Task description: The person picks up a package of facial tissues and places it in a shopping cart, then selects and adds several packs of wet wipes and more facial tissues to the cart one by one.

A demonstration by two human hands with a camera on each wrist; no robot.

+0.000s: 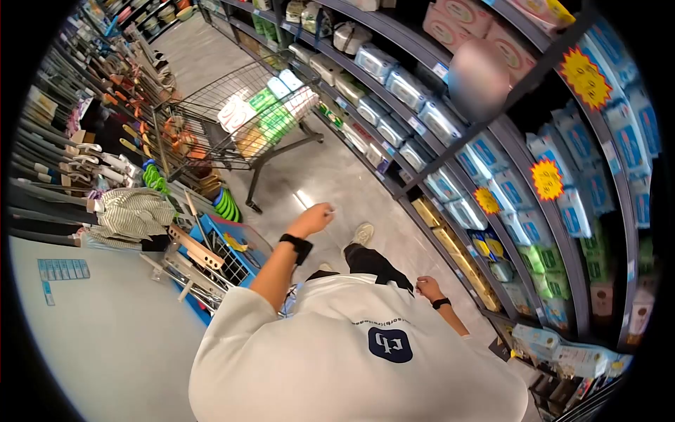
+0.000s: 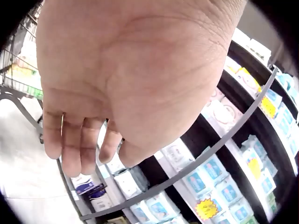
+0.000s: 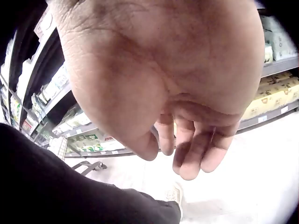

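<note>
My left hand [image 1: 313, 219] hangs out in front of me over the aisle floor, a dark band on its wrist. In the left wrist view the palm [image 2: 131, 79] shows bare, its fingers [image 2: 71, 149] loosely bent with nothing in them. The right hand [image 1: 429, 288] hangs low by the dark trousers. Its fingers [image 3: 189, 163] also curl loosely around nothing in the right wrist view. Ahead on the floor stands a wire shopping cart [image 1: 204, 105], apart from both hands. It carries green packs [image 1: 271, 105] and a pink-and-white pack [image 1: 235, 112].
Shelves [image 1: 415, 105] of blue and white packs run along the right, with yellow star-shaped price signs [image 1: 587, 77]. Long-handled tools [image 1: 77, 84] hang at the left. A blue-edged crate [image 1: 239, 235] of goods stands close by my left arm, beside a pale panel [image 1: 105, 330].
</note>
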